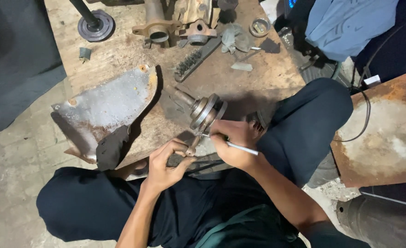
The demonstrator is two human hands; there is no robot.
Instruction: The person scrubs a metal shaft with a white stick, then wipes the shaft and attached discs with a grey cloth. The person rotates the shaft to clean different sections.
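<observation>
Shaft (202,113): laid on the board (120,50), disc end up, lower end over the board's near edge.
Left hand (165,161): fingers clenched on the shaft's lower end.
Right hand (234,142): a thin rod (240,147) is gripped, its tip held against the shaft just below the disc.
Plate (106,103): left of the shaft.
Brush (194,59): beyond the shaft.

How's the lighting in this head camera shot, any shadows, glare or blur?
Head view: dim, soft light; the shaft assembly throws a shadow rightward on the wooden board; left hand and right hand are sharp; corners fall dark; no strong glare.
</observation>
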